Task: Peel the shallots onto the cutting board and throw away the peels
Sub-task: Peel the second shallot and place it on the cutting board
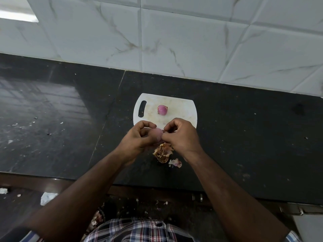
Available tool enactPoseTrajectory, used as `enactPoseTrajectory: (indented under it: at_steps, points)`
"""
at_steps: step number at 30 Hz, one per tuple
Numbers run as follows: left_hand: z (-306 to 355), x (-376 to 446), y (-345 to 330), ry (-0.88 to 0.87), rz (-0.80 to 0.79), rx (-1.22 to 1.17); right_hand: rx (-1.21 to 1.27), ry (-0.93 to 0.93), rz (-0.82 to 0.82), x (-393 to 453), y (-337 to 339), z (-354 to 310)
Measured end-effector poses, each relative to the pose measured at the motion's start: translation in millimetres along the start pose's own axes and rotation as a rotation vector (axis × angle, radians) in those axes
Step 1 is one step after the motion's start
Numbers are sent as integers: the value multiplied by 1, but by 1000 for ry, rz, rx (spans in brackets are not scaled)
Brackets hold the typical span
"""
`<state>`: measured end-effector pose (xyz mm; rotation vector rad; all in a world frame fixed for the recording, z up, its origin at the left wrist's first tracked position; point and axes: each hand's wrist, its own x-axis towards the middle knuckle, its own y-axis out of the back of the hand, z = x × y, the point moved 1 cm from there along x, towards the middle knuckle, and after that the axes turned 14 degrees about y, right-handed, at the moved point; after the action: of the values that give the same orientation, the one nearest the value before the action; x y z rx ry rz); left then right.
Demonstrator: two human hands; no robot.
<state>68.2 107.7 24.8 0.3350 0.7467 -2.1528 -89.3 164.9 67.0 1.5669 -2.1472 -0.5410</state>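
Second shallot (156, 133) up off the counter, just in front of the cutting board's (183, 109) near edge, cupped in the left hand (138, 137) with fingers curled round it. Right hand (181, 135) pinching at its right end, apparently on a bit of skin, though too small to say for sure. One peeled shallot (162, 110) already on the board. Peels (163, 152) heaped on the black counter (244, 128) just below the hands, not yet binned.

Probably light and firm, a bit slick once bare, so best cradled round the middle. Papery skin likely tears easily, so better pinched at the tip and pulled slowly.
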Motion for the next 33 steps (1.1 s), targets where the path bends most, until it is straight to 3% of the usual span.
enactPoseTrajectory:
  at_steps: [4,8,12,17,22,33]
  points:
    - [2,0,-4,-21,35,-65,-88,14,26,1,-1,4]
    - [10,-4,-5,14,-18,-167,34,-77,29,-3,0,20]
    - [8,-2,-1,62,11,-120,92,-27,-42,-1,7,19]
    - [5,-2,-4,76,11,-128,403,-92,-149,-5,1,15]
    - [4,-2,-3,44,-7,-161,592,-179,-106,-6,1,10]
    - [6,-10,-14,6,-45,-159,514,-207,-74,-2,-4,7]
